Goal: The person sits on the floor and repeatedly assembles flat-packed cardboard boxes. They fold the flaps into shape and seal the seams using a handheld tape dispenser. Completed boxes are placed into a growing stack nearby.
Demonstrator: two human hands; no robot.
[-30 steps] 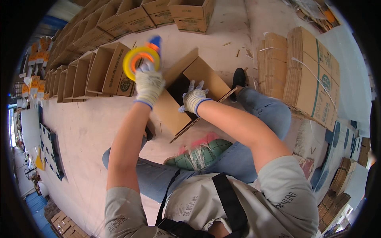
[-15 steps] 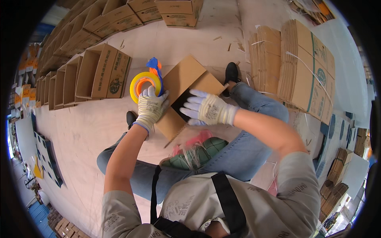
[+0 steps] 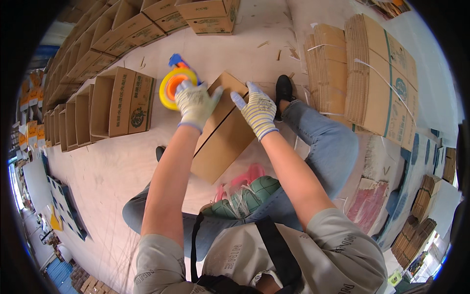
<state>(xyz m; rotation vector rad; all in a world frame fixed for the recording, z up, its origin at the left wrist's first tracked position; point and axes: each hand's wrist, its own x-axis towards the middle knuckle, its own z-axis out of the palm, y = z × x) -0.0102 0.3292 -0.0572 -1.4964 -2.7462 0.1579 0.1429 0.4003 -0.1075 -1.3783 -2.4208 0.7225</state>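
Observation:
Between my legs a brown cardboard box (image 3: 226, 136) stands at an angle, its two long top flaps folded inward with a narrow dark gap between them. My left hand (image 3: 195, 104), in a striped pale glove, is closed on a tape dispenser (image 3: 176, 87) with a yellow roll, an orange hub and a blue end; its grip is partly hidden. The dispenser is just left of the box's far end. My right hand (image 3: 258, 109), gloved alike, rests on the box's far right edge, thumb on the flap and fingers stretched out apart from it.
Rows of open cardboard boxes (image 3: 122, 103) line the far left, another box (image 3: 210, 17) behind. Strapped stacks of flattened cartons (image 3: 379, 81) stand on the right. A green bundle (image 3: 242, 196) with pink and clear wrapping lies against my lap. Cardboard scraps dot the floor.
The box's flaps, open before, are now folded down. My right hand has moved from over the opening to the far right edge. My left hand has shifted slightly away from me with the dispenser.

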